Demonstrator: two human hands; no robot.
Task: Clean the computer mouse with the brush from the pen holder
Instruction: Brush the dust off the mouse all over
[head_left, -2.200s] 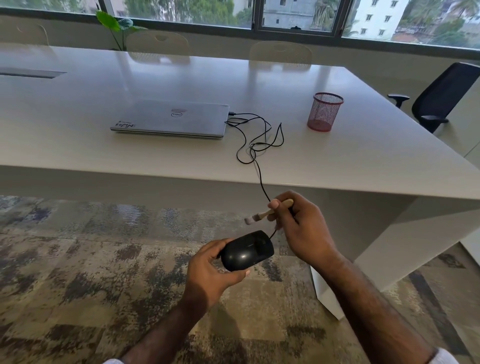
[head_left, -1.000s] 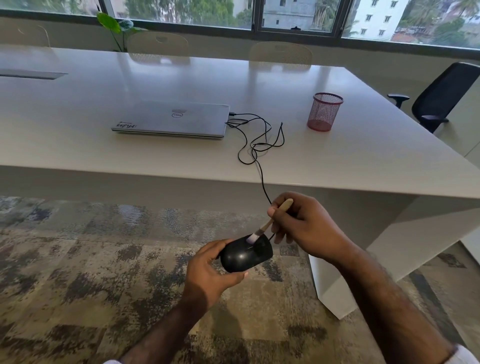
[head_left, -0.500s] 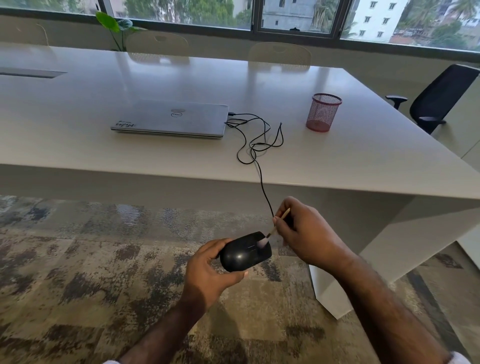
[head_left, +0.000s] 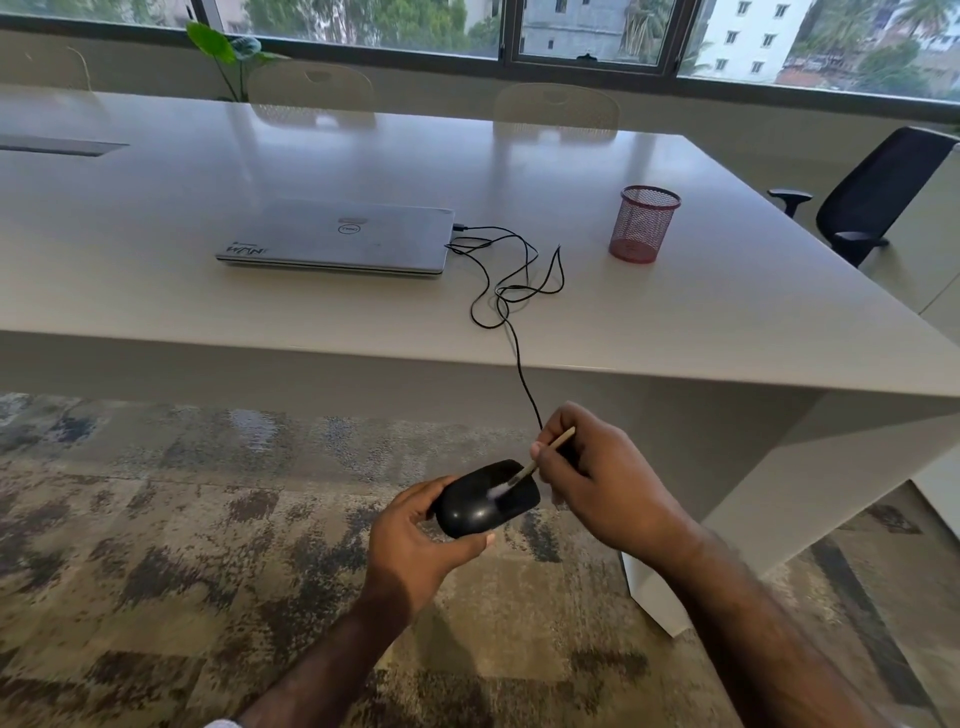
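A black computer mouse (head_left: 485, 500) is being held in the left hand (head_left: 415, 540), fingers wrapped round its near end, in the air over patterned carpet (head_left: 156, 545) in front of the table's near edge. A small wooden-handled brush (head_left: 535, 464) is being pinched in the closed fingers of the right hand (head_left: 605, 478), its pale bristles touching the mouse's top. The mouse's cable (head_left: 511, 301) is being trailed up over the near edge of the white table (head_left: 260, 322) and is lying in loose loops toward a closed laptop (head_left: 337, 236). A red mesh pen holder (head_left: 644, 223) is standing upright, well apart from the laptop, nearer the right edge. Open tabletop is being left all around both. A black chair (head_left: 878, 192) is being seen beyond the right edge.
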